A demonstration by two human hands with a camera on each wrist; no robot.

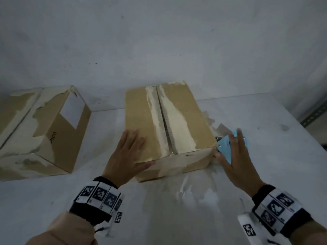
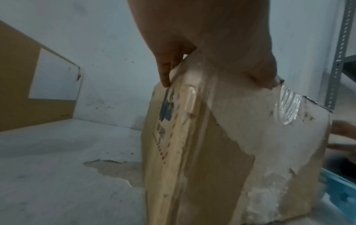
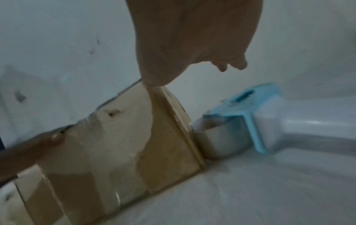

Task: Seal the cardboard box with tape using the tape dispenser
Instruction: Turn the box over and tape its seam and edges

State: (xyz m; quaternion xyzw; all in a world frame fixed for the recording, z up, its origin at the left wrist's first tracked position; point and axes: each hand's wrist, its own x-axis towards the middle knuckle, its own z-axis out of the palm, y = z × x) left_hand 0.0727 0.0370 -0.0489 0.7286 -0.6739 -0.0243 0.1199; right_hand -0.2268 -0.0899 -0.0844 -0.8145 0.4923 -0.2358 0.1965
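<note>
- Head view: the cardboard box (image 1: pixel 168 124) stands mid-table with both flaps down and the centre seam (image 1: pixel 163 121) untaped, torn paper scars either side of it. The left hand (image 1: pixel 127 152) lies flat on the box's near-left top, fingers straight and slightly spread, thumb over the front edge. The right hand (image 1: pixel 233 156) reaches, fingers extended and holding nothing, over the blue tape dispenser (image 1: pixel 228 145), which lies just right of the box's near-right corner. A second box (image 1: pixel 44 129) sits well left of the box

- Left wrist view: the fingers (image 2: pixel 165 71) rest straight along the box's top edge (image 2: pixel 173 85); wrinkled clear tape remnants (image 2: pixel 289 106) cling to the box's front face

- Right wrist view: the dispenser (image 3: pixel 240 115) rests on its side touching the box's right wall, roll towards the box; the right hand's fingertips (image 3: pixel 223 67) hang apart above it, not yet in contact

- Judgement: the step is picking up the dispenser. Done well, the hand grasps its handle, while the left palm holds the flaps level so the seam stays closed
</note>
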